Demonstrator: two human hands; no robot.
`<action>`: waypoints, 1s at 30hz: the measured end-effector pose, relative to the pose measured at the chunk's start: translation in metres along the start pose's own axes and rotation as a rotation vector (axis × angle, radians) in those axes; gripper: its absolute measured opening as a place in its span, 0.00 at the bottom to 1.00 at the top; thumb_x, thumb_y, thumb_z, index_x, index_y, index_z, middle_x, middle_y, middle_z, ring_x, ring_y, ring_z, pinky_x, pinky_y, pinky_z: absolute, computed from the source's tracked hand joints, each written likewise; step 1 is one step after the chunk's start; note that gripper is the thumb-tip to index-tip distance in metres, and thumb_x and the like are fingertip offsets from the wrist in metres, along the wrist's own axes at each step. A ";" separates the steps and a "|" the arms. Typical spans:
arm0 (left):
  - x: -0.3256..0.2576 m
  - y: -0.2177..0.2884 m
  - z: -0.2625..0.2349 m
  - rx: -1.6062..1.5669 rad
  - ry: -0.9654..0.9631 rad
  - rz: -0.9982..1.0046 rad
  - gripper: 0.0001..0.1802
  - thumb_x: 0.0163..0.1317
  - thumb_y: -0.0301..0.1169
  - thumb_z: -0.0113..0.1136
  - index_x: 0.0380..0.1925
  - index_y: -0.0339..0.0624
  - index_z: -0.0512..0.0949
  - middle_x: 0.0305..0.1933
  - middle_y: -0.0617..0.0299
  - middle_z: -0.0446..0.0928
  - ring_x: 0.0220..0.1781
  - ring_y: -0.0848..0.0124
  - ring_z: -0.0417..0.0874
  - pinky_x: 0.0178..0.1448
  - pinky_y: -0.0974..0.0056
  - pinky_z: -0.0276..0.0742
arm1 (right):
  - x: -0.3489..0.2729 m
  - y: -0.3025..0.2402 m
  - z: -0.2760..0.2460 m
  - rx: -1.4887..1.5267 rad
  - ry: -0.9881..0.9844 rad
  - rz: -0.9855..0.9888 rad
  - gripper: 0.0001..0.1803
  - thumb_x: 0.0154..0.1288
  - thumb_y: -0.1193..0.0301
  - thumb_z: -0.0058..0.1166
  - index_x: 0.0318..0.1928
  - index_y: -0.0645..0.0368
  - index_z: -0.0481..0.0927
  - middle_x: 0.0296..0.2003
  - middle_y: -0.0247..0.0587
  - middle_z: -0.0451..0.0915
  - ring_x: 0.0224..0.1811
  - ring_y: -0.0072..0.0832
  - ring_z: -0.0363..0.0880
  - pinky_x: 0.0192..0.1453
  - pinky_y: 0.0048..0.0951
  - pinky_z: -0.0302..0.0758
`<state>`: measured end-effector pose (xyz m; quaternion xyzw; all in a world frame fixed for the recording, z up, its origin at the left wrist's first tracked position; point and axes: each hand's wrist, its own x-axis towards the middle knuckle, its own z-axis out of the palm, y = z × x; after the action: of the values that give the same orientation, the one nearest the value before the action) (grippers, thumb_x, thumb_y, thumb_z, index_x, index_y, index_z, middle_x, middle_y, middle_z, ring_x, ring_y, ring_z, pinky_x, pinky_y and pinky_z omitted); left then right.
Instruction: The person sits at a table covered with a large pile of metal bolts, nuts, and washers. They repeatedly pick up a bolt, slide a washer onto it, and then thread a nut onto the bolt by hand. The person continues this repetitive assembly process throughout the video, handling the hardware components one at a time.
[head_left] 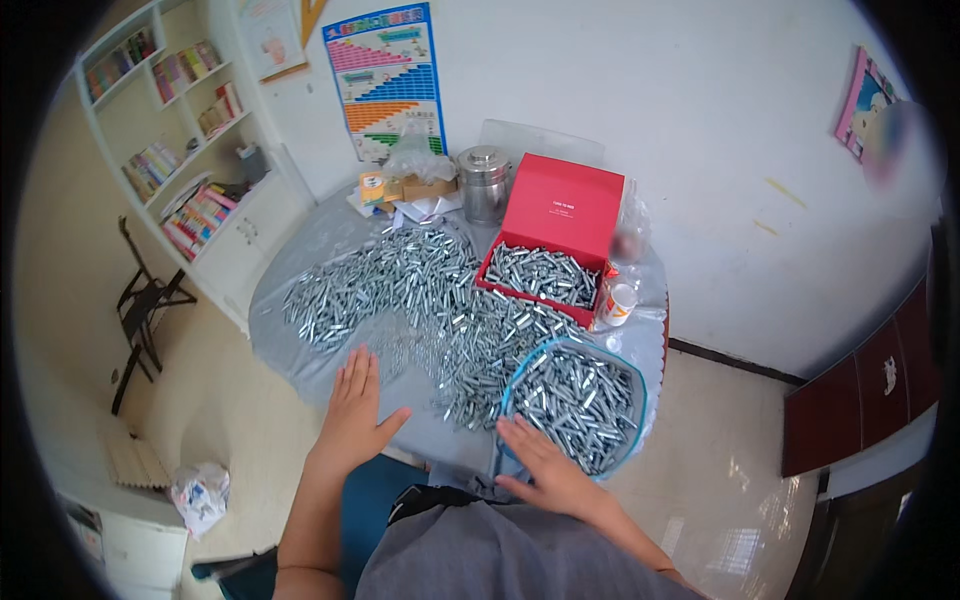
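My left hand (pixel 357 418) is open, fingers stretched and thumb apart, above the near left edge of the table. It holds nothing. My right hand (pixel 543 465) is open too, its fingertips at the left rim of a clear, blue-rimmed tub (pixel 640 420); whether they touch it I cannot tell. Short silvery metal tubes or pins (pixel 575 400) fill the tub. More of the same metal pieces (pixel 400 280) lie spread over the table in a wide heap. Behind the tub, a red box (pixel 565 205) with its lid raised holds more of them.
The round table has a grey cover (pixel 290 285). At its back stand a lidded steel canister (pixel 485 185) and a plastic bag (pixel 415 160) over small boxes. A white paper cup (pixel 619 303) is right of the red box. A folding chair (pixel 150 295) and bookshelf (pixel 170 130) stand left.
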<state>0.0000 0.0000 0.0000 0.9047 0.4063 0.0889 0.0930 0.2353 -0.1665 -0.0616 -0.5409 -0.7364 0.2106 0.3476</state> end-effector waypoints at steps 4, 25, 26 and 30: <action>0.085 -0.068 0.010 0.004 -0.103 0.138 0.45 0.57 0.47 0.55 0.62 0.25 0.50 0.69 0.37 0.44 0.72 0.47 0.42 0.71 0.51 0.38 | 0.090 0.007 0.028 0.047 0.047 0.068 0.38 0.57 0.66 0.56 0.65 0.64 0.54 0.64 0.51 0.57 0.67 0.48 0.53 0.68 0.39 0.54; 0.243 -0.316 0.093 -0.057 -0.066 0.434 0.44 0.54 0.43 0.58 0.66 0.37 0.49 0.69 0.39 0.42 0.72 0.47 0.42 0.71 0.47 0.38 | 0.334 0.131 0.150 -0.525 0.242 0.319 0.44 0.55 0.59 0.58 0.64 0.69 0.50 0.65 0.59 0.52 0.68 0.53 0.47 0.69 0.51 0.45; 0.244 -0.309 0.106 -0.041 -0.037 0.457 0.43 0.54 0.42 0.58 0.66 0.37 0.49 0.70 0.39 0.42 0.72 0.47 0.43 0.71 0.47 0.38 | 0.329 0.139 0.156 -0.527 0.279 0.295 0.44 0.55 0.62 0.58 0.64 0.70 0.50 0.65 0.60 0.51 0.68 0.54 0.47 0.69 0.52 0.44; 0.252 -0.288 0.117 -0.015 0.075 0.555 0.41 0.56 0.38 0.55 0.66 0.37 0.49 0.70 0.41 0.43 0.72 0.49 0.43 0.71 0.48 0.38 | 0.333 0.136 0.165 -0.560 0.385 0.280 0.40 0.58 0.69 0.54 0.65 0.69 0.49 0.65 0.60 0.50 0.69 0.53 0.44 0.70 0.48 0.43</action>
<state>-0.0150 0.3660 -0.1611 0.9767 0.1454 0.1474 0.0569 0.1441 0.2025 -0.1708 -0.7402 -0.6054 -0.0594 0.2863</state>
